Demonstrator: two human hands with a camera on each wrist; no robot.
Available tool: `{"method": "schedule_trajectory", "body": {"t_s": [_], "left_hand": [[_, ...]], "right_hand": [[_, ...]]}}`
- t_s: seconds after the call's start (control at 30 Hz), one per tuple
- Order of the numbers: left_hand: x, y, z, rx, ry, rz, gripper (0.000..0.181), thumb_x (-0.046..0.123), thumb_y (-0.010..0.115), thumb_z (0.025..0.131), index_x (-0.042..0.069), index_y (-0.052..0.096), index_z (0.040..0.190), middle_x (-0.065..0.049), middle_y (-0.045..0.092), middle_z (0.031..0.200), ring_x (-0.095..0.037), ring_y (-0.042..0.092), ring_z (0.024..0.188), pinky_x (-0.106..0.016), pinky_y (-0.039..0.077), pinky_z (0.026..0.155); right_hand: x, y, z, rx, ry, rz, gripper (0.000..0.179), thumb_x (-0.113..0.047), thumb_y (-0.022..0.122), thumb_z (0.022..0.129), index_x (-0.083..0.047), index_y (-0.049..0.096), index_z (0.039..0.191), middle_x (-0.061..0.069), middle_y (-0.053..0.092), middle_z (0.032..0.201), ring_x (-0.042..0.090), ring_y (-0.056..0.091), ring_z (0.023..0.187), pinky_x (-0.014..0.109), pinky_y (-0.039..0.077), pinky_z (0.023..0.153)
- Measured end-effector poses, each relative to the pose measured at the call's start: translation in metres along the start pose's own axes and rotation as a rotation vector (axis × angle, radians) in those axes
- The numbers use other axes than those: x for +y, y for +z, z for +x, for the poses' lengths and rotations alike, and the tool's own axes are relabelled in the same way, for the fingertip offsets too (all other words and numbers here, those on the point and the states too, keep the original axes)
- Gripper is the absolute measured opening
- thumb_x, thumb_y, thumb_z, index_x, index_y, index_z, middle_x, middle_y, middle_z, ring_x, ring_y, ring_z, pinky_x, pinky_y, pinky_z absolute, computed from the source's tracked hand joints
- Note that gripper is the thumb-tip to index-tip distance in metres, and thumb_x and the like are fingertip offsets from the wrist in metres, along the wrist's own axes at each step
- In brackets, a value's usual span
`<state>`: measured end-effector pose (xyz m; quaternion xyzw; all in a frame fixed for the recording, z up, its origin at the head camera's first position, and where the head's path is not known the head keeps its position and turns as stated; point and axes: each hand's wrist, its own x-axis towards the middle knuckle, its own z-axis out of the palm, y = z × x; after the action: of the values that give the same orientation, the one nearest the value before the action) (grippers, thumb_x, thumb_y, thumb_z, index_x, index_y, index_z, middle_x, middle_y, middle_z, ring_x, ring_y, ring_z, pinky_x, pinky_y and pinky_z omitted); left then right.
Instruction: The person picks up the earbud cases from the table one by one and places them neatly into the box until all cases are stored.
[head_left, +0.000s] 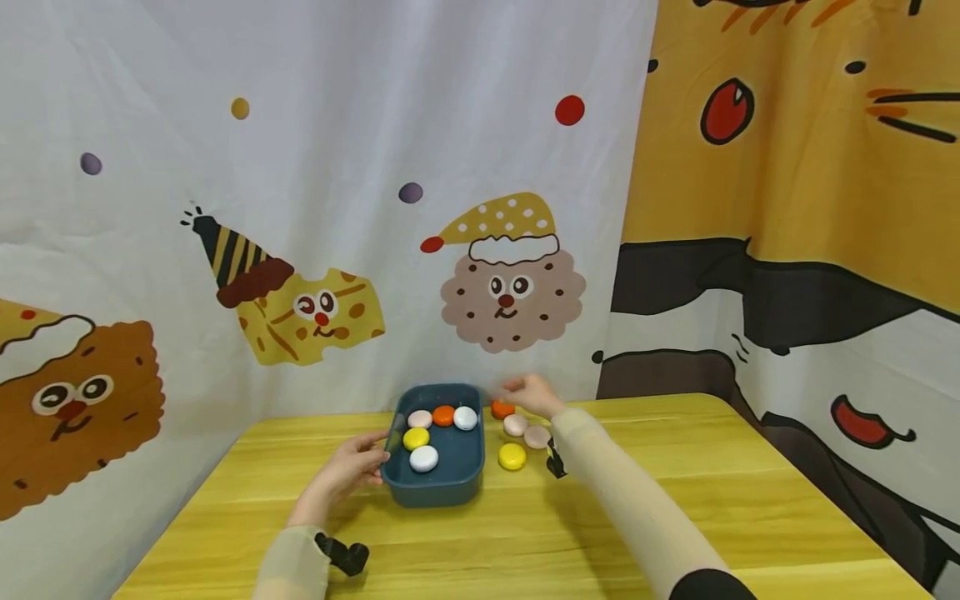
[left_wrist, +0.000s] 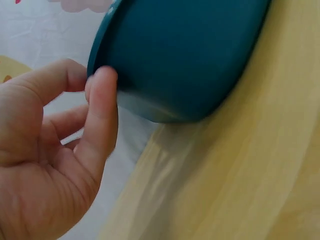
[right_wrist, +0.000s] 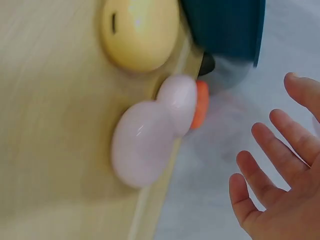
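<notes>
A dark blue-green plastic bin [head_left: 437, 496] stands on the table with several glossy rounded pieces in it: pink, orange, white and yellow. My left hand [head_left: 351, 463] is at its left side; in the left wrist view the thumb and fingers [left_wrist: 102, 95] pinch the rim. My right hand [head_left: 531, 393], fingers spread and holding nothing, hovers beyond the right side of the bin, over an orange rounded piece [head_left: 502, 409]. Close by lie two pale pink pieces, one [head_left: 515, 425] touching the other [head_left: 537, 437], and a yellow one [head_left: 512, 456] with a dark slot.
The wooden table [head_left: 660, 500] reaches back to a white curtain [head_left: 322, 100] printed with cartoon figures. Another printed curtain [head_left: 810, 167] hangs at the right. A black wrist strap piece [head_left: 342, 553] sits on my left sleeve.
</notes>
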<state>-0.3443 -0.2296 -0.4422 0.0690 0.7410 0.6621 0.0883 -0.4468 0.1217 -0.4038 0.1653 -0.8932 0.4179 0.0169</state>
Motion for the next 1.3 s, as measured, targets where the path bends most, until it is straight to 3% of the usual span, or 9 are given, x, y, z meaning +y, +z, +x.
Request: {"method": "schedule_trajectory", "body": {"t_s": [0.2,0.47,0.67,1.0,1.3], "left_hand": [[0.002,-0.001,-0.004,0.06,-0.01,0.061,0.058,0.002,0.057,0.09,-0.009,0.038,0.143,-0.02,0.056,0.096,-0.013,0.055,0.055,-0.03,0.055,0.055],[0.0,0.004,-0.004,0.032,-0.035,0.037,0.06,0.002,0.055,0.09,-0.008,0.034,0.146,-0.02,0.055,0.098,-0.012,0.055,0.055,-0.027,0.055,0.055],[0.0,0.003,-0.001,0.008,-0.028,0.012,0.061,0.002,0.054,0.091,-0.009,0.032,0.146,-0.019,0.054,0.096,-0.011,0.055,0.057,-0.026,0.055,0.057],[0.001,0.001,0.001,-0.031,-0.008,0.001,0.063,0.004,0.055,0.091,-0.009,0.029,0.147,-0.016,0.055,0.095,-0.011,0.057,0.059,-0.026,0.055,0.058],[0.001,0.0,0.0,-0.027,-0.01,-0.005,0.061,0.003,0.053,0.092,-0.009,0.028,0.147,-0.019,0.055,0.097,-0.011,0.057,0.058,-0.025,0.055,0.057]], "right_hand": [[0.016,-0.004,-0.012,0.01,0.044,0.025,0.039,-0.011,0.065,0.088,0.009,0.062,0.121,0.023,0.063,0.118,0.037,0.058,0.112,0.046,0.047,0.096],[0.038,-0.003,-0.025,0.026,0.08,0.048,0.037,-0.009,0.065,0.089,0.013,0.061,0.119,0.025,0.063,0.115,0.038,0.057,0.112,0.046,0.046,0.097],[0.049,-0.002,-0.032,0.072,0.176,0.133,0.04,-0.014,0.069,0.087,0.008,0.063,0.12,0.021,0.063,0.118,0.037,0.053,0.116,0.047,0.04,0.103],[0.067,-0.001,-0.037,0.09,0.224,0.286,0.045,-0.017,0.069,0.088,0.005,0.061,0.126,0.02,0.057,0.131,0.035,0.046,0.126,0.046,0.033,0.109],[0.072,-0.002,-0.046,-0.052,0.219,0.339,0.054,-0.016,0.076,0.083,0.005,0.059,0.129,0.019,0.057,0.13,0.038,0.042,0.129,0.055,0.024,0.111]]}}
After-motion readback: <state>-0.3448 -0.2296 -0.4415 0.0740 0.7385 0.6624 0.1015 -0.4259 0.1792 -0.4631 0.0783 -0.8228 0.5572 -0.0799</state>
